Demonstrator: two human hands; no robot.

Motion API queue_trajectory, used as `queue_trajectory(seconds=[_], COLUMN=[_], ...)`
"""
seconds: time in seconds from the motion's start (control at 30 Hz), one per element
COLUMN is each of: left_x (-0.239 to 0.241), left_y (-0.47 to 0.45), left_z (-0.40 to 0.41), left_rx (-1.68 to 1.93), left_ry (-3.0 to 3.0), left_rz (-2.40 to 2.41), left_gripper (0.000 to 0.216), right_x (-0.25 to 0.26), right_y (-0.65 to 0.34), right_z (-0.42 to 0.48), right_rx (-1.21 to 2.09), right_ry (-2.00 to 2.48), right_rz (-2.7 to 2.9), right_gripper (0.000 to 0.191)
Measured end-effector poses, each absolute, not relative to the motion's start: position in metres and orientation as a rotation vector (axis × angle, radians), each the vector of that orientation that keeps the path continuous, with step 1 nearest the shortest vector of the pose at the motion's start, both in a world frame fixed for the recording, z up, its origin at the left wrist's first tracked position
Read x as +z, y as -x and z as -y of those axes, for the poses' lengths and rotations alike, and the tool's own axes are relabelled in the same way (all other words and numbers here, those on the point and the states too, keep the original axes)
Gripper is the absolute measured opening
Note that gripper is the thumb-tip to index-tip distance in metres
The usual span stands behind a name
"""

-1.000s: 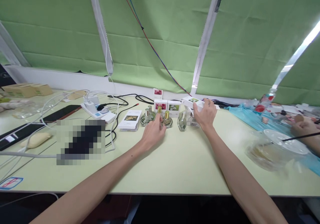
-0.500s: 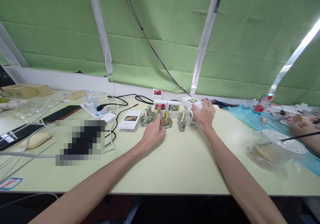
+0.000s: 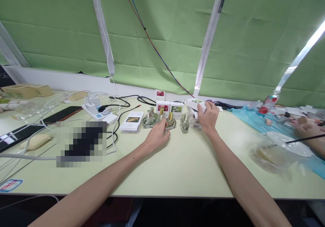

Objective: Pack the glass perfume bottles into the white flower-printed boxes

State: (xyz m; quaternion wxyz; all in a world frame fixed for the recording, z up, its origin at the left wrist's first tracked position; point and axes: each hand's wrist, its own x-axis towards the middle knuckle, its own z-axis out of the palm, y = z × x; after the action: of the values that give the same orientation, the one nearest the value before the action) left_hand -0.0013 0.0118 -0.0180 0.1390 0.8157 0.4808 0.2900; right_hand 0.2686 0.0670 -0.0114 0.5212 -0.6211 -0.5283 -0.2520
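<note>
My left hand is closed at a cluster of glass perfume bottles, its fingertips on a gold-capped perfume bottle and partly hiding it. Another gold-capped bottle stands just behind those fingers. To their left are silver-capped bottles. A separate clear bottle with a silvery cap stands between my two hands. My right hand grips a small white box with a flower picture, held tilted above another white box with a barcode.
Behind the bottles stand white boxes with pink and white-flower pictures. A white box lies at left, near cables and a power strip. At right are a plastic container, blue cloth and another person's hand.
My left fingers have shifted slightly right and down, and the gold-capped bottle at them has moved a little to the right. My right hand and its box have barely moved.
</note>
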Motion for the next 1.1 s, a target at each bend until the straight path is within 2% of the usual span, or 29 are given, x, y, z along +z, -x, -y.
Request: queue_trajectory(seconds=[0.17, 0.4, 0.6, 0.93, 1.1], left_x=[-0.016, -0.015, -0.019, -0.018, -0.020], left_y=[0.001, 0.000, 0.001, 0.002, 0.002], left_z=[-0.010, -0.009, -0.011, -0.011, -0.015], left_rx=[0.804, 0.773, 0.720, 0.595, 0.596], left_ry=[-2.393, -2.419, -2.432, -2.482, -2.447], left_rz=[-1.394, -1.323, -1.319, -1.315, -1.340], left_gripper=[0.012, 0.045, 0.057, 0.067, 0.064], right_x=[-0.013, -0.010, -0.007, -0.003, -0.002], right_y=[-0.270, -0.266, -0.256, -0.234, -0.225], right_z=[-0.069, -0.067, -0.063, -0.053, -0.050], right_rx=[-0.622, -0.668, -0.721, -0.740, -0.706], right_ry=[1.420, 1.321, 1.200, 1.083, 1.040], right_rz=[1.260, 1.221, 1.265, 1.356, 1.404], right_gripper=[0.048, 0.048, 0.045, 0.042, 0.044])
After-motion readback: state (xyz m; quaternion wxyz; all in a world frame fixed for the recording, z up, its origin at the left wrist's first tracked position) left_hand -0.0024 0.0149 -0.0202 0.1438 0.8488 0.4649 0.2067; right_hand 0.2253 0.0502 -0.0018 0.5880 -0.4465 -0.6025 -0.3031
